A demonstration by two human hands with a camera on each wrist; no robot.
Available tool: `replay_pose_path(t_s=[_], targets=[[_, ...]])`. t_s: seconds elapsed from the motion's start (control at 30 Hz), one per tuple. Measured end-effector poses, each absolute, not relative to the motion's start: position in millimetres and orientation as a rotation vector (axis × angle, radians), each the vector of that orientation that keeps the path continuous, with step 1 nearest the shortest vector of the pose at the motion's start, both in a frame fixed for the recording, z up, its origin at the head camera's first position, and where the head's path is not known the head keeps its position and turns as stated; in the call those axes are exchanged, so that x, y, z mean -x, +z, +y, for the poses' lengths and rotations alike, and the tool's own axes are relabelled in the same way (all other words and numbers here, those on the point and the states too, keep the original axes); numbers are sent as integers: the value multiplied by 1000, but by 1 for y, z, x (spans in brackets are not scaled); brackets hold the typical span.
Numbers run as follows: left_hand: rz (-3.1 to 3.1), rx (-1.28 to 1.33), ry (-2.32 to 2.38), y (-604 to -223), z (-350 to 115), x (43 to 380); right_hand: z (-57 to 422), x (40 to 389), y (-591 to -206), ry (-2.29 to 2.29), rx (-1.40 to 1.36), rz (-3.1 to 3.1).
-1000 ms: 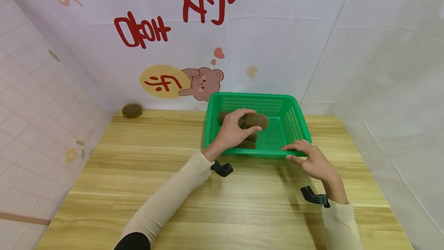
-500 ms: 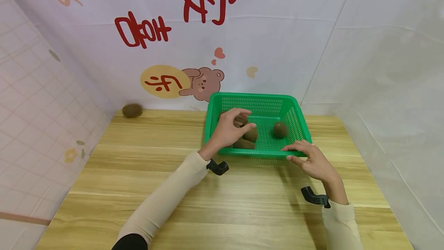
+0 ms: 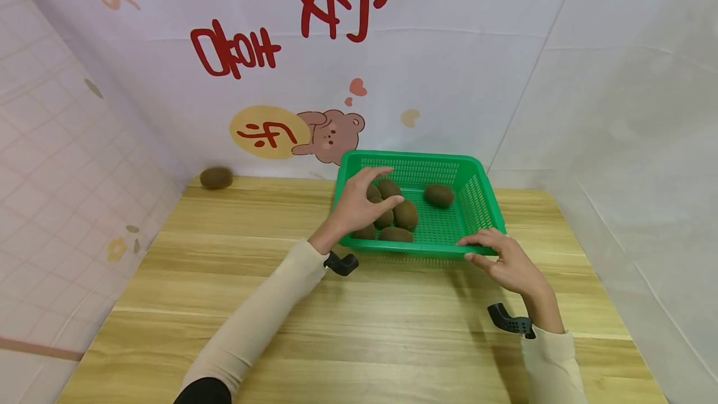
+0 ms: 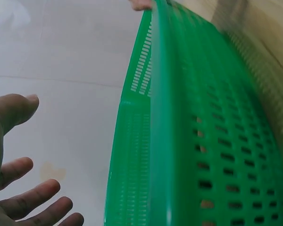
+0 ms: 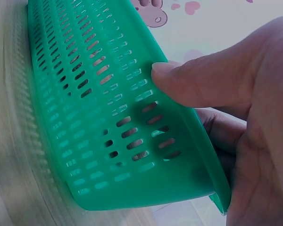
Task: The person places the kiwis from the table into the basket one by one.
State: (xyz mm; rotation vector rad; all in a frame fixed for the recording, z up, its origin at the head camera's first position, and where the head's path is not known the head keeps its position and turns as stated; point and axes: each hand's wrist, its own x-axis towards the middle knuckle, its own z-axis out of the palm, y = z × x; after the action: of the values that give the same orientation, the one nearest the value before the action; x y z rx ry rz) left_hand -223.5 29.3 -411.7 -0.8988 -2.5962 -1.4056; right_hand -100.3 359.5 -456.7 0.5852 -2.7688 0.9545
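A green perforated basket (image 3: pixel 412 156) stands at the back of the table. Over its left part my left hand (image 3: pixel 354 207) hovers with thumb and fingers apart, holding nothing; the left wrist view shows its spread fingers (image 4: pixel 40 193) beside the basket wall. Below that hand lie several brown kiwis (image 3: pixel 406 214), partly hidden by it. One kiwi (image 3: pixel 439 195) lies by itself in the basket's right half. My right hand (image 3: pixel 507 264) grips the front right rim, its thumb (image 5: pixel 198 80) on the outer wall and its fingers over the inner side.
Another kiwi (image 3: pixel 216 177) lies at the table's back left corner, near the wall. A printed white cloth (image 3: pixel 449 80) hangs behind the basket. The wooden table (image 3: pixel 392 329) stretches in front.
My left hand has let go of a kiwi, which has rolled to the basket's right half and then farther back. That hand has drawn left. My right hand has stayed on the rim.
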Motion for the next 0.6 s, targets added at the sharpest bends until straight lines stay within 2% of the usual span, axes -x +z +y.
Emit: replay_pose_path(t_s=[0.6], targets=[[-2700, 784, -1175, -418, -13, 251, 358, 99, -456, 937, -582, -2776]])
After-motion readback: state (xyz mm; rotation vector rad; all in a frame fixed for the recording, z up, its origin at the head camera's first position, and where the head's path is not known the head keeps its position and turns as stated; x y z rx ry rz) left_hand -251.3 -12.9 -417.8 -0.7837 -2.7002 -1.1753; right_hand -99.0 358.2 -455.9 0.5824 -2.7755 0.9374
